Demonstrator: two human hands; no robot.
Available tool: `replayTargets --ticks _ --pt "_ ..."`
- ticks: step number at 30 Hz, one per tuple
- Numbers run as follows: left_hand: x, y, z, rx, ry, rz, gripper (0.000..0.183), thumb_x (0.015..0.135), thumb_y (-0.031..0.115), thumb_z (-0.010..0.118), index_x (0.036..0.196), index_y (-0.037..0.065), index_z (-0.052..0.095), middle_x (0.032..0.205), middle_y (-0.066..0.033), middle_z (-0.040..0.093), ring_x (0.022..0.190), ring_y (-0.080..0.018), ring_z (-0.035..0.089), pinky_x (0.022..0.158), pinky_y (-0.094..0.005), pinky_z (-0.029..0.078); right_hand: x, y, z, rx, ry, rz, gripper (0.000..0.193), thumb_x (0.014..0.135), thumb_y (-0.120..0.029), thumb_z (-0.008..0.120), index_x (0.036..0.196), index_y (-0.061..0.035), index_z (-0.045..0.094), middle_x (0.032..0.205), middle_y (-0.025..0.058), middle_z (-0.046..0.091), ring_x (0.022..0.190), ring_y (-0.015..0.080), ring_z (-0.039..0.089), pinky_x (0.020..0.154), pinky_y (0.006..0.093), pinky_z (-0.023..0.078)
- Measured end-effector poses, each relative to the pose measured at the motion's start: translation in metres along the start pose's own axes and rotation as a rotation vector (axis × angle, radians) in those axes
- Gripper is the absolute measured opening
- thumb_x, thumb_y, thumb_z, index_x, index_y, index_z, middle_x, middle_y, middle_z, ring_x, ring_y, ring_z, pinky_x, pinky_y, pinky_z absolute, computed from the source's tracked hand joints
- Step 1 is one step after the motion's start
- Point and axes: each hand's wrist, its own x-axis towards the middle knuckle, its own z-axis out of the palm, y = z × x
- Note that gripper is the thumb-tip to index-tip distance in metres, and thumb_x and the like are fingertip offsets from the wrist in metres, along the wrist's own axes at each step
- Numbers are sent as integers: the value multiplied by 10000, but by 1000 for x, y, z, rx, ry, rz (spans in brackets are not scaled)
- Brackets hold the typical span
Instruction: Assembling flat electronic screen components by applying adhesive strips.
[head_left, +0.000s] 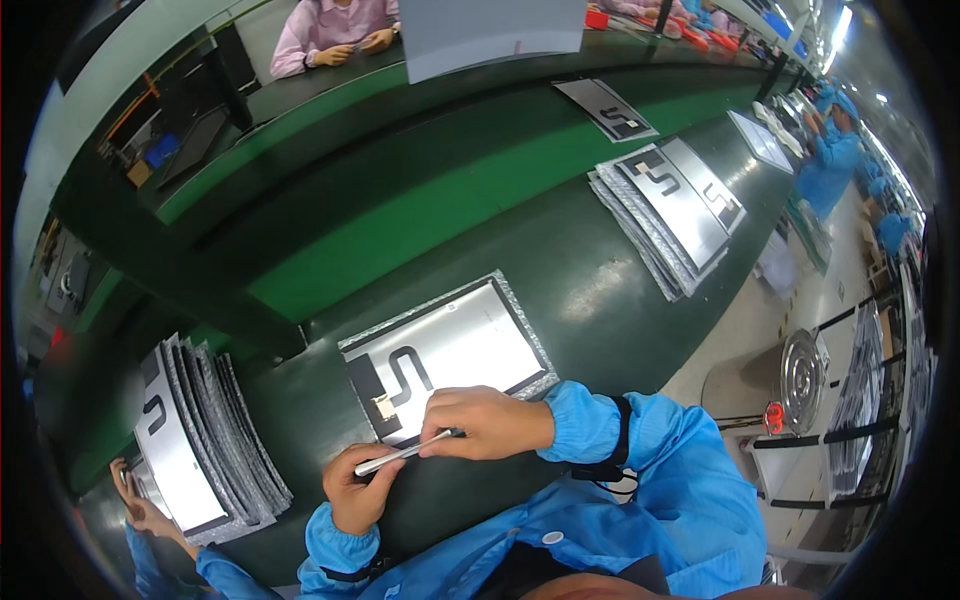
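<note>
My left hand is closed round the near end of a slim whitish bar, whose exact kind I cannot make out. The fingers of my right hand pinch its other end, where a dark tip shows. Both hands are just over the near edge of a flat silver panel. That panel carries a black S-shaped strip and a dark corner patch with a small pale connector piece. It lies on a bubble-wrap sheet on the dark green bench.
Panels with bubble wrap are stacked at left and far right. A co-worker's hands touch the left stack's side. A lone panel lies on the green conveyor belt. A metal bin stands right of the bench.
</note>
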Motion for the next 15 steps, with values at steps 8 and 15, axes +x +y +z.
replayTargets --ticks 8,15 --pt "-3 -5 -3 -14 -4 68 116 857 -2 781 933 -18 696 935 -147 752 868 -209 714 800 -323 559 2 0 -2 -33 -6 -5 211 923 -246 739 902 -48 670 876 100 653 855 300 650 760 395 513" --pt "-5 -7 -2 -81 -14 99 86 885 -34 731 967 -17 709 994 -172 759 961 -266 736 846 -341 571 -1 0 2 -41 32 -41 180 905 -219 761 900 -51 700 854 89 684 817 292 670 732 387 524"
